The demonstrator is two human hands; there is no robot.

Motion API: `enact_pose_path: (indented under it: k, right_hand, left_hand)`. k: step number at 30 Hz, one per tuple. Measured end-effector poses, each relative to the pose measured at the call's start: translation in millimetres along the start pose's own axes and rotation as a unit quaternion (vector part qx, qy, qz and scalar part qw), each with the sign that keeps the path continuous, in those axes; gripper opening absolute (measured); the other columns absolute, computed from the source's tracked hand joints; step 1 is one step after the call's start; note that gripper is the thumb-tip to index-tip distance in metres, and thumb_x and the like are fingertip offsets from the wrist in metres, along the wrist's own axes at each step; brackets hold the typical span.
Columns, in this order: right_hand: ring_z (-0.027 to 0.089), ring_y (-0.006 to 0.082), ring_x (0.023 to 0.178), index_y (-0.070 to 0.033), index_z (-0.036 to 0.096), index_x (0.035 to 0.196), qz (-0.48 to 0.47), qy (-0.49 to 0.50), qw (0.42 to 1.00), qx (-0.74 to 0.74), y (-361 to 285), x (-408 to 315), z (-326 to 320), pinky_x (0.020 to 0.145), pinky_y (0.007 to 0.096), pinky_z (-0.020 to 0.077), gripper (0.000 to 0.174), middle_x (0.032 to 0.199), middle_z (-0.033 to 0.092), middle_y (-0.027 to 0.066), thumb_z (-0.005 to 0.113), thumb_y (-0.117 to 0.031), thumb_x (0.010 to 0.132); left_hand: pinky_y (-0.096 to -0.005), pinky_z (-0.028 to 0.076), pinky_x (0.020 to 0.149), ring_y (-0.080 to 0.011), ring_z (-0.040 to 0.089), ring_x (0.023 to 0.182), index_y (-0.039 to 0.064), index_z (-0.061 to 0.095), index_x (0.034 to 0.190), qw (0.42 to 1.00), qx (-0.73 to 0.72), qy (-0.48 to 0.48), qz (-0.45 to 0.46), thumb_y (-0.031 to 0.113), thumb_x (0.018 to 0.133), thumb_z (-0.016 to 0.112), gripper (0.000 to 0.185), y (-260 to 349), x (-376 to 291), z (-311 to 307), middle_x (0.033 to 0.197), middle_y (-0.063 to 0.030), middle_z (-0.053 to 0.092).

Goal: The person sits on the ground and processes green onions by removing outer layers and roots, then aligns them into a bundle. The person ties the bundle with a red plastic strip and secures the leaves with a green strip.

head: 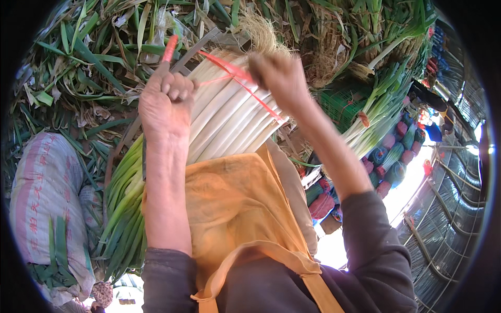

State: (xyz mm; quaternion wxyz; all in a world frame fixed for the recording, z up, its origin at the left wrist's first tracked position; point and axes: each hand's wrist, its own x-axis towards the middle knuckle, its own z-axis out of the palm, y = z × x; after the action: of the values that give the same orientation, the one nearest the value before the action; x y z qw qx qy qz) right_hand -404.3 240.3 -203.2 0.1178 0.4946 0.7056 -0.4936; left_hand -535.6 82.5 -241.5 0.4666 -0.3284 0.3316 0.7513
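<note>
A bundle of long white leek or scallion stalks [227,113] lies before me, its green leaves [125,211] spreading to the lower left and its roots [262,31] at the top. Around the stalks runs a red plastic strap [256,96]. My right hand [278,74], blurred, is closed on the strap above the stalks. At the bundle's left side, my left hand [168,90] has its fingers curled where a thin strand of the strap meets them. One finger points up with a red wrapping [170,49]. A grey metal bar [195,49] stands behind that hand.
Loose leaves and trimmings [94,58] are heaped behind and to the left. A white woven sack [47,195] bearing writing stands at left. On the right are a green plastic crate [340,107], more stalks [372,113] and several wrapped bundles [391,156]. An orange apron [235,195] covers my lap.
</note>
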Motion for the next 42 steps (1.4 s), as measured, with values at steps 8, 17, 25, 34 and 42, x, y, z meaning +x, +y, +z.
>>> enact_pose_path:
  k: [8,17,25,34,42]
  right_hand:
    - [0.059,0.0330,0.071,0.000,0.058,0.078,-0.257,0.084,0.962,0.048,52,-72,99,0.063,0.0383,0.0484,0.010,0.075,0.058,0.0139,0.068,0.002,0.077]
    - [0.059,0.0198,0.070,0.001,0.062,0.085,-0.186,0.082,0.967,0.157,70,-71,80,0.065,0.0288,0.0479,0.004,0.077,0.062,0.0086,0.066,-0.001,0.086]
    - [0.050,0.0091,0.064,-0.001,0.064,0.087,0.002,0.051,0.918,0.392,63,-77,60,0.061,0.0222,0.0428,0.020,0.076,0.062,0.0039,0.057,-0.017,0.097]
    - [0.047,0.0103,0.069,0.000,0.063,0.092,0.029,0.054,0.835,0.547,60,-78,54,0.070,0.0241,0.0431,0.024,0.082,0.063,0.0075,0.056,-0.022,0.098]
    - [0.053,0.0110,0.073,0.001,0.063,0.090,0.040,0.057,0.876,0.477,40,-81,44,0.069,0.0234,0.0434,0.023,0.085,0.065,0.0080,0.056,-0.020,0.097]
  left_hand:
    - [-0.0410,0.043,0.088,-0.0206,0.049,0.077,0.004,0.054,0.083,0.984,0.134,-0.109,0.054,0.037,0.100,0.046,0.038,-21,23,1,0.078,-0.0046,0.051]
    - [-0.0426,0.046,0.089,-0.0369,0.057,0.106,0.000,0.064,0.110,0.434,0.876,-0.084,0.193,0.014,0.087,0.059,0.028,-44,-6,-34,0.112,-0.0177,0.063]
    - [-0.0397,0.048,0.073,-0.0322,0.059,0.082,0.005,0.070,0.089,0.520,0.745,-0.098,0.406,0.013,0.074,0.073,0.016,-82,4,-19,0.089,-0.0129,0.065]
    - [-0.0281,0.050,0.057,-0.0179,0.062,0.059,0.000,0.068,0.085,0.756,0.627,0.009,0.185,0.009,0.088,0.065,0.009,-71,17,-14,0.076,-0.0078,0.069]
    - [-0.0252,0.054,0.078,-0.0122,0.065,0.081,-0.005,0.065,0.099,0.922,0.377,-0.066,0.060,0.001,0.090,0.060,0.012,-77,19,-14,0.092,-0.0090,0.070]
